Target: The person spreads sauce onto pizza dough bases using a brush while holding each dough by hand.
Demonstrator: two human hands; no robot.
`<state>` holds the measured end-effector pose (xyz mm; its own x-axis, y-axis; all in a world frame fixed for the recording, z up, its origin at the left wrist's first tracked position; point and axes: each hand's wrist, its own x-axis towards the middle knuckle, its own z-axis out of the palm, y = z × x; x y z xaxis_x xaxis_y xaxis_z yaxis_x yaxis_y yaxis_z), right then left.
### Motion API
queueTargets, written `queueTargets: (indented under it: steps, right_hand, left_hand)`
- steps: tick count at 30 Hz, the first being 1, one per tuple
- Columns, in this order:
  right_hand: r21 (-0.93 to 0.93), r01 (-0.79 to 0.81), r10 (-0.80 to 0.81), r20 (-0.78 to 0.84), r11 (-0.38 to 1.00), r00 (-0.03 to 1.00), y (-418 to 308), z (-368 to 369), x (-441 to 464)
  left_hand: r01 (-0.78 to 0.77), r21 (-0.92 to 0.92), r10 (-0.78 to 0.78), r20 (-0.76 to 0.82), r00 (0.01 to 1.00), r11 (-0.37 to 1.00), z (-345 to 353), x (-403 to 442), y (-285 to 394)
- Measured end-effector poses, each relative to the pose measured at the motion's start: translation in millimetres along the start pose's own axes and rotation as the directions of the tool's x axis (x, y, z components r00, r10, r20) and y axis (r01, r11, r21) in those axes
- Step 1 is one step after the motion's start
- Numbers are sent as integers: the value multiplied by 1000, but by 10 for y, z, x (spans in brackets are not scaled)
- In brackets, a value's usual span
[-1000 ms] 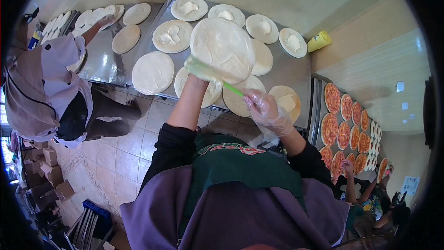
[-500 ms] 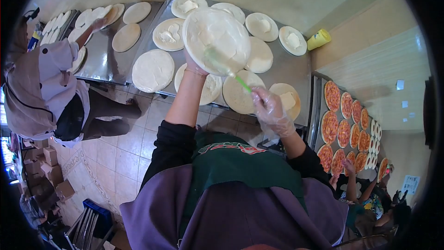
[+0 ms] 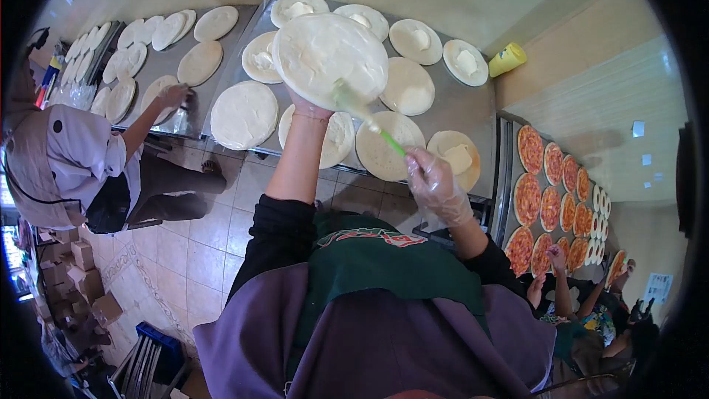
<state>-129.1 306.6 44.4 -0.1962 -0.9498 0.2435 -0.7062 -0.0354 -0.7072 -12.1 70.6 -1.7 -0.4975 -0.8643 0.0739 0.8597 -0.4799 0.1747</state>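
My left hand (image 3: 310, 108) holds up a round pizza base (image 3: 330, 59) from below, tilted, its fingers hidden beneath. A white creamy spread coats the top of this base. In my gloved right hand (image 3: 436, 186) is a green-handled spatula (image 3: 386, 137), gripped by the handle. The spatula's pale head touches the spread near the base's lower edge. Below, on the metal table (image 3: 473, 122), lie more bases: a fully coated one (image 3: 244, 114) on the left, a partly coated one (image 3: 336, 140), and several with a white dollop in the middle, such as the far-right base (image 3: 466, 63).
A yellow container (image 3: 507, 60) lies at the table's back right corner. To the right, another table carries several red-topped pizzas (image 3: 526, 198), with other people's hands beside it. On the left, a co-worker (image 3: 96, 140) reaches over plain bases (image 3: 200, 63). Cardboard boxes (image 3: 87, 281) sit on the floor.
The held base has shifted slightly left and turned, and the spatula head has slid toward its lower edge. The left co-worker's hand has come down toward the table's front.
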Motion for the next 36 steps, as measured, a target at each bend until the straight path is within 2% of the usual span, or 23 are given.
queueTargets:
  steps: [1,3,4,5,6,7,9,10,11,13,14,16,17,19,20,22,23,25,29,31,35,36]
  right_hand:
    - [0,-3,3,-2,1000,1000,-18,20,-19]
    - [58,197,-199,33,979,979,-40,48,-34]
    - [58,193,-195,28,979,980,-75,26,-22]
    - [76,91,-94,42,993,995,-134,-25,3]
    - [93,-14,9,57,996,998,-158,-60,20]
    - [90,-17,13,53,996,999,-127,-72,33]
    - [74,-56,69,-183,996,981,-10,-75,88]
    - [9,-53,53,-245,999,968,66,-47,106]
    - [7,-53,53,-247,999,968,107,0,86]
    - [-59,-44,29,-228,997,973,124,111,10]
    - [-60,-44,29,-228,997,973,100,164,-33]
    - [1,-22,22,-67,1000,998,36,270,-103]
    - [0,-25,25,-72,1000,997,14,300,-90]
    - [63,147,-144,-48,987,988,-46,329,-61]
    - [62,143,-140,-52,988,989,-91,302,-41]
    - [130,-188,195,-39,973,980,-170,230,34]
    - [129,-193,199,-42,973,979,-140,244,76]
    - [30,-213,215,-166,977,963,-65,282,163]
    - [75,-221,227,-82,972,970,-210,417,128]
    - [52,-9,10,-6,999,1000,-277,444,128]
    - [151,-57,50,50,987,997,-449,367,170]
    - [144,-145,145,17,979,989,-472,328,178]
  left_hand:
    - [-36,26,37,-34,999,999,-33,17,-7]
    - [-22,4,22,-51,998,1000,-32,0,-16]
    - [-14,-19,12,-71,997,1000,-34,-13,-14]
    - [-8,-19,6,-70,998,1000,-46,-11,-3]
    - [36,-86,-34,19,999,996,-62,-7,13]
    - [84,-149,-68,110,992,985,-75,-4,22]
    - [87,-128,-75,92,993,988,-41,-6,47]
    - [85,-105,-77,71,994,991,-29,-5,54]
    - [86,-106,-79,73,994,991,-33,16,53]
    - [144,-260,-87,217,972,955,-49,58,48]
    - [144,-261,-88,217,972,955,-51,73,28]
    - [-73,27,75,-105,992,997,-57,89,-30]
    - [-67,27,69,-103,992,997,-88,94,-39]
    - [25,-195,-39,-68,997,981,-190,94,-51]
    - [31,-194,-45,-67,997,980,-252,107,-49]
    - [137,-416,-47,221,974,899,-374,152,-46]
    - [142,-416,-52,221,974,898,-319,141,-36]
    - [138,-337,-60,232,971,932,-208,117,-17]
    - [114,-292,-47,225,973,950,-300,160,-18]
    - [133,-271,-74,216,974,953,-352,203,-25]
    - [179,-224,-134,202,970,958,-471,261,7]
    - [189,-212,-147,200,969,959,-509,225,39]
